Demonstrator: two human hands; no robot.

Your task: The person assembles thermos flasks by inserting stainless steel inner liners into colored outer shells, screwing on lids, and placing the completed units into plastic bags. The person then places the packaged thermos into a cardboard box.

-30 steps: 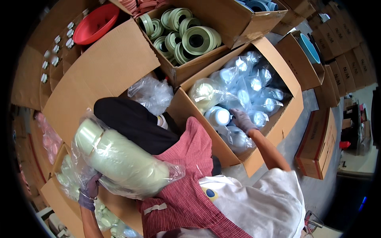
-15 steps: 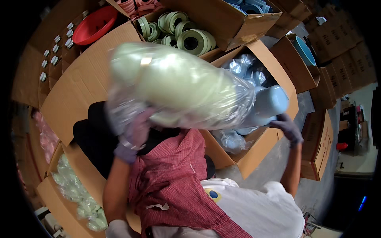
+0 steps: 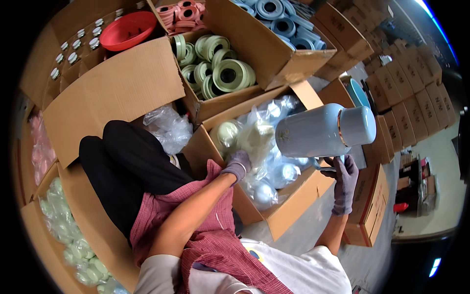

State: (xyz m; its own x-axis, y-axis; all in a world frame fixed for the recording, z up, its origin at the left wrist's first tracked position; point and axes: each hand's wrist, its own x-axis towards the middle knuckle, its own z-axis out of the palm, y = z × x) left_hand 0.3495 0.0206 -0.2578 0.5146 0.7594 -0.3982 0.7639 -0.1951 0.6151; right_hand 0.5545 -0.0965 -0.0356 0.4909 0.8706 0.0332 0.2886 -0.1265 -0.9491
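Observation:
My right hand (image 3: pixel 343 179), in a grey glove, grips the handle of a light blue vacuum jug (image 3: pixel 311 132). The jug is raised and tilted nearly on its side, its lid to the right, above an open cardboard box (image 3: pixel 313 191). At the box's near left side my gloved left hand (image 3: pixel 239 165) is closed on the end of a bagged pale green jug (image 3: pixel 257 142); the clear plastic partly hides its fingers. Around it in the box lie bagged light blue jugs (image 3: pixel 285 175) and another bagged pale green piece (image 3: pixel 227 133).
Behind stand boxes of pale green rings (image 3: pixel 227 76), blue rings (image 3: pixel 284 27) and pink rings (image 3: pixel 185 24). A red bowl (image 3: pixel 128 30) sits at the far left. A crumpled clear bag (image 3: pixel 169 130) lies by my knees. Stacked cartons (image 3: pixel 406 93) rise at the right.
The bagged pale green jug went from in front of me down into the box at the right, my left hand with it. The light blue jug rose, and more of it shows.

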